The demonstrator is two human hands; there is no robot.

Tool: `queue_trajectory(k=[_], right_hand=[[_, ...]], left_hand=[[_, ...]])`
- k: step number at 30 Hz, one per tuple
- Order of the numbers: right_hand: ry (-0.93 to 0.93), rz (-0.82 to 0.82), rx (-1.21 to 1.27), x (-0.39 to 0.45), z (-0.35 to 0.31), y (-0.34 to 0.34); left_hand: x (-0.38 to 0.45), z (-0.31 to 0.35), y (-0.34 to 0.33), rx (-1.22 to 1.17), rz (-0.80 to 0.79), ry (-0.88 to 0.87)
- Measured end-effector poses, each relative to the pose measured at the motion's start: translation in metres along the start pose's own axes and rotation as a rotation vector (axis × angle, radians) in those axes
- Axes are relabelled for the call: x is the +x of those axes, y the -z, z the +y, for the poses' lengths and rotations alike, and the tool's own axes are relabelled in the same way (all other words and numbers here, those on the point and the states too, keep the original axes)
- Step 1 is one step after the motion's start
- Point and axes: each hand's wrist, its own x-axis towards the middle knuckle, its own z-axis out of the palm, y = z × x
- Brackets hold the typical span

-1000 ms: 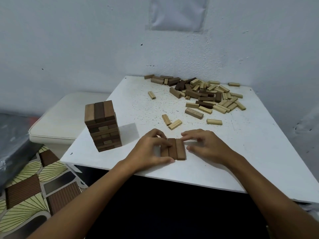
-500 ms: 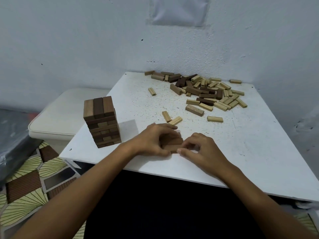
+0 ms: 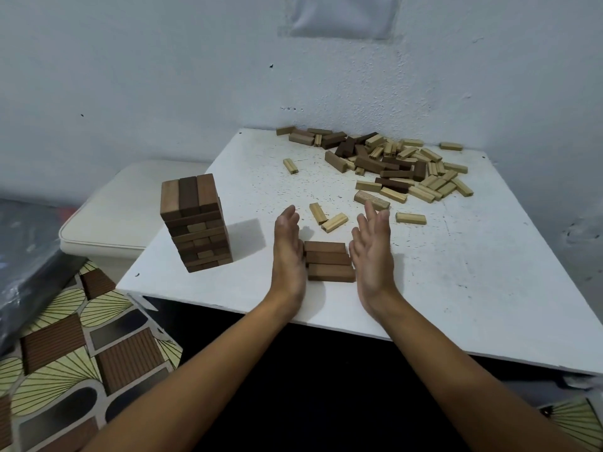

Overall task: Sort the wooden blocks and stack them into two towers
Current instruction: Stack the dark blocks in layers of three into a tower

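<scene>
Three dark brown blocks (image 3: pixel 329 261) lie flat side by side in a row near the front edge of the white table (image 3: pixel 456 288), long sides running left-right, touching each other. Left hand (image 3: pixel 288 252) stands on edge w/ fingers straight, palm against the left ends of the row. Right hand (image 3: pixel 372 252) likewise on edge, fingers straight & slightly spread, palm facing the right ends; looks touching or just beside them, can't tell which. Neither hand grips anything, both flat and wide.

Brown tower (image 3: pixel 195 223) stands upright near the table's left edge, well apart from the hands; top layer is three blocks side by side, layers below alternate direction, a few lighter block ends show in the sides.

Two light blocks (image 3: pixel 326 218) lie just beyond the hands, forming a rough V. Loose pile of mixed light & dark blocks (image 3: pixel 391 168) sits at the far right of the table by the wall, w/ strays around it: one light block (image 3: pixel 290 166) to its left, another (image 3: pixel 411 218) nearer the right hand.

Beside the table at left: cream cushioned seat (image 3: pixel 107 216); patterned floor mat (image 3: pixel 71 347) below.
</scene>
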Motion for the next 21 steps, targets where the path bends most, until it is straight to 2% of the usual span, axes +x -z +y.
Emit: queue_trajectory(k=[3, 9, 13, 15, 18, 21], right_hand=[[0.023, 0.029, -0.013, 0.001, 0.004, -0.007], [0.037, 0.045, -0.048, 0.002, 0.010, -0.008], [0.104, 0.021, -0.273, 0.007, 0.002, 0.012], [0.144, -0.105, -0.456, 0.014, -0.005, 0.031], [0.145, -0.398, -0.767, 0.021, -0.013, 0.057], [0.143, -0.495, -0.910, 0.023, -0.017, 0.066]], left_hand=[[0.001, -0.004, -0.005, -0.037, 0.046, 0.000], [0.003, -0.009, -0.001, -0.006, 0.001, -0.002], [0.010, -0.003, 0.020, 0.397, -0.105, -0.140], [0.016, 0.001, 0.035, 0.643, -0.207, -0.209], [0.025, 0.004, 0.056, 0.941, -0.415, -0.319], [0.029, 0.006, 0.065, 1.065, -0.530, -0.356]])
